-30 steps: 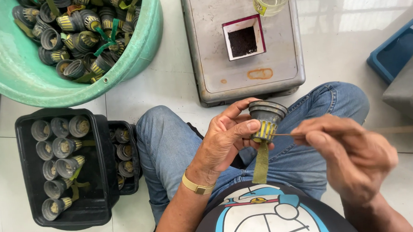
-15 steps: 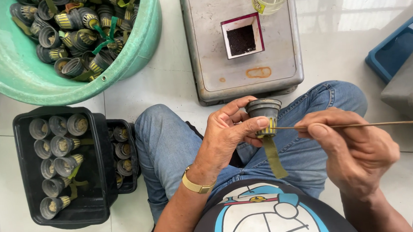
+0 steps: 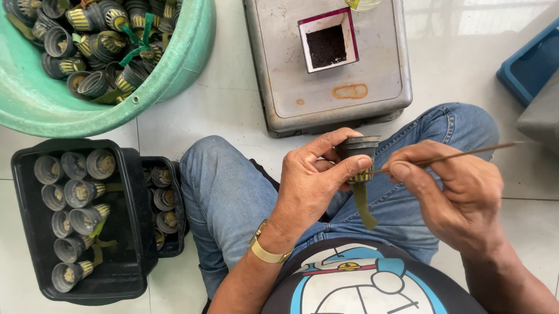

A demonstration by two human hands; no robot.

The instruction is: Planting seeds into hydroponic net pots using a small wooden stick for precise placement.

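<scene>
The person sits on the tiled floor, and the left hand (image 3: 313,187) is closed around a small dark net pot (image 3: 357,148) above the lap, with an olive wick strip (image 3: 363,205) hanging down from it. The right hand (image 3: 457,195) pinches a thin wooden stick (image 3: 467,155) between thumb and fingers, and its tip touches the pot's side. On the left, a black tray (image 3: 29,253) holds rows of similar pots lying on their sides. A green basin (image 3: 28,106) above it is filled with many more pots, some with green strips. On a grey metal box (image 3: 294,80) stands a small square container (image 3: 326,43) with dark grains inside.
</scene>
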